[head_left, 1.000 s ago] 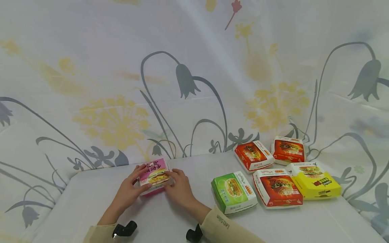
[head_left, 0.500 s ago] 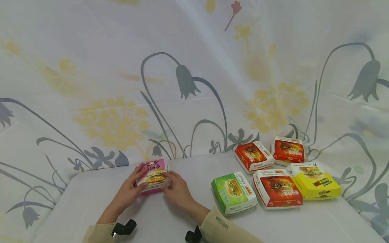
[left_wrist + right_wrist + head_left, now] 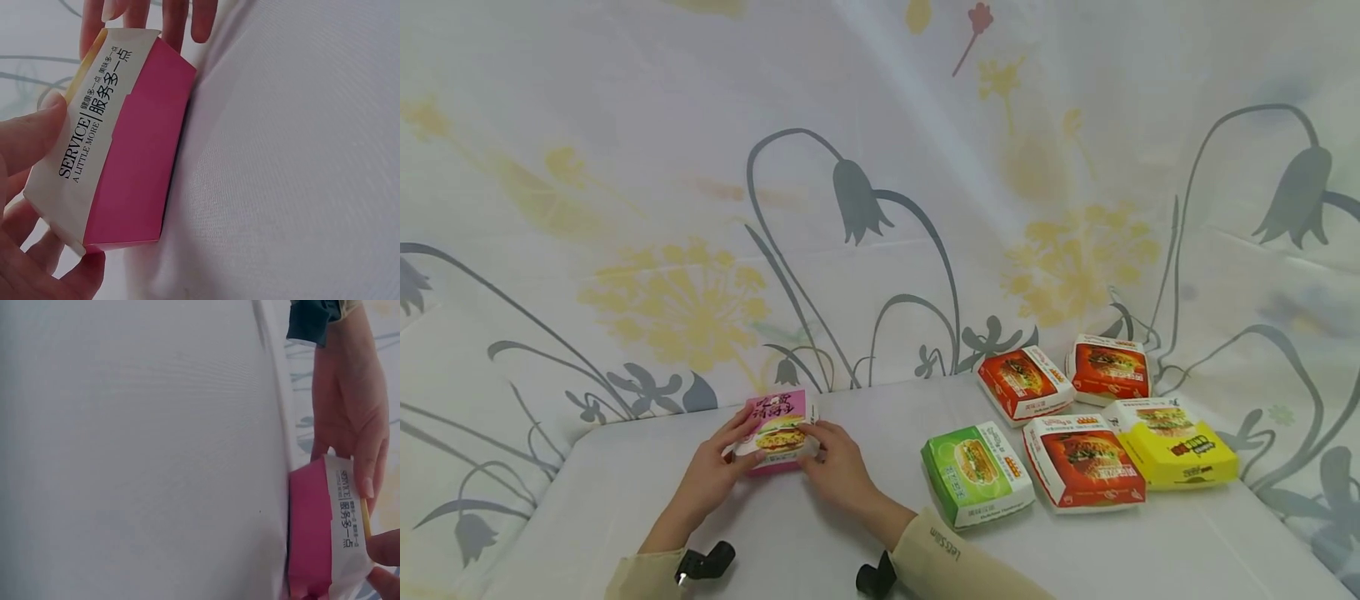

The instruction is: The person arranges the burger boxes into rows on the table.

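Observation:
A pink and white burger box [image 3: 782, 410] with a burger picture on its lid sits on the left part of the table, between both hands. My left hand [image 3: 709, 472] holds its left side, thumb on the lid's near edge and fingers around the far left. My right hand [image 3: 841, 468] grips the right side near the front corner, its fingertips on the lid's edge. In the left wrist view, the pink lower wall of the burger box [image 3: 140, 144] and its white lettered lid flap face the camera. The right wrist view shows the same burger box [image 3: 310, 525] with a thumb on the flap.
To the right lie a green burger box [image 3: 977, 475], a large red one [image 3: 1084, 462] and a yellow one [image 3: 1180, 446]. Two more red boxes, one at left [image 3: 1026, 383] and one at right [image 3: 1109, 369], stand behind them, near the flowered curtain [image 3: 880, 275].
Both hands have turned the pink burger box slightly clockwise, its near end shifting a little left. The other boxes have stayed in place.

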Demonstrator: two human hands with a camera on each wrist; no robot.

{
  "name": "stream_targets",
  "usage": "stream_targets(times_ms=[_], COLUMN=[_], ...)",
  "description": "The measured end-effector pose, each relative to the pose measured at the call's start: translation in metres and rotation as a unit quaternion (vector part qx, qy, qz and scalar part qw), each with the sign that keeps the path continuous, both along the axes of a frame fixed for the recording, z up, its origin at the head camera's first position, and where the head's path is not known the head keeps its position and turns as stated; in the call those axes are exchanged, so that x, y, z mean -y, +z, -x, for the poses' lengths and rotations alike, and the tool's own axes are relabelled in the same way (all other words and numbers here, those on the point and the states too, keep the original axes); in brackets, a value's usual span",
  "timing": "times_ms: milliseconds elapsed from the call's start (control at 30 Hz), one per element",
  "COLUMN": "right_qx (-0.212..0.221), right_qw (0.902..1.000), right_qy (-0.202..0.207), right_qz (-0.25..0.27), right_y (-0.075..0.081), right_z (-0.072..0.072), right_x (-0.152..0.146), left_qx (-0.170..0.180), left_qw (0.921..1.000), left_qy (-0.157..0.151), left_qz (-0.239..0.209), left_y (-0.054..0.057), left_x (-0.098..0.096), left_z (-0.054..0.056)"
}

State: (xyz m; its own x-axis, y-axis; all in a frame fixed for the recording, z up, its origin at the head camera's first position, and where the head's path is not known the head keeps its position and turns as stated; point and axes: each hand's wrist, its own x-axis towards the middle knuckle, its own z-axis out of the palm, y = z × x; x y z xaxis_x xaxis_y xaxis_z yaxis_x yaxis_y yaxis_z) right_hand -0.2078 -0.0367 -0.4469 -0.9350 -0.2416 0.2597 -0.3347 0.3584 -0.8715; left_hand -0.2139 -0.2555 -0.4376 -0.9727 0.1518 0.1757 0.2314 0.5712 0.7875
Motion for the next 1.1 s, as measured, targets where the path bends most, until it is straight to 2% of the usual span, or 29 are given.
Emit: stream_targets(times_ms=[633,867,1100], right_qx=[-0.006,0.010,0.002], right_qw=[0.9995,0.9998,0.9994], right_qy=[-0.016,-0.018,-0.006], right_qz=[-0.025,-0.001,0.034], right_y=[0.000,0.007,0.019], right_z=[0.000,-0.004,-0.012], right_x=[-0.001,-0.003,-0.006], left_qx=[0.022,0.027,0.026], left_qw=[0.9997,0.9996,0.9997], left_qy=[0.003,0.008,0.004], left_qz=[-0.006,-0.005,-0.003], left_y=[0.002,0.002,0.003], left_x=[0.000,-0.001,0.001], left_z=[0.000,0.000,0.001])
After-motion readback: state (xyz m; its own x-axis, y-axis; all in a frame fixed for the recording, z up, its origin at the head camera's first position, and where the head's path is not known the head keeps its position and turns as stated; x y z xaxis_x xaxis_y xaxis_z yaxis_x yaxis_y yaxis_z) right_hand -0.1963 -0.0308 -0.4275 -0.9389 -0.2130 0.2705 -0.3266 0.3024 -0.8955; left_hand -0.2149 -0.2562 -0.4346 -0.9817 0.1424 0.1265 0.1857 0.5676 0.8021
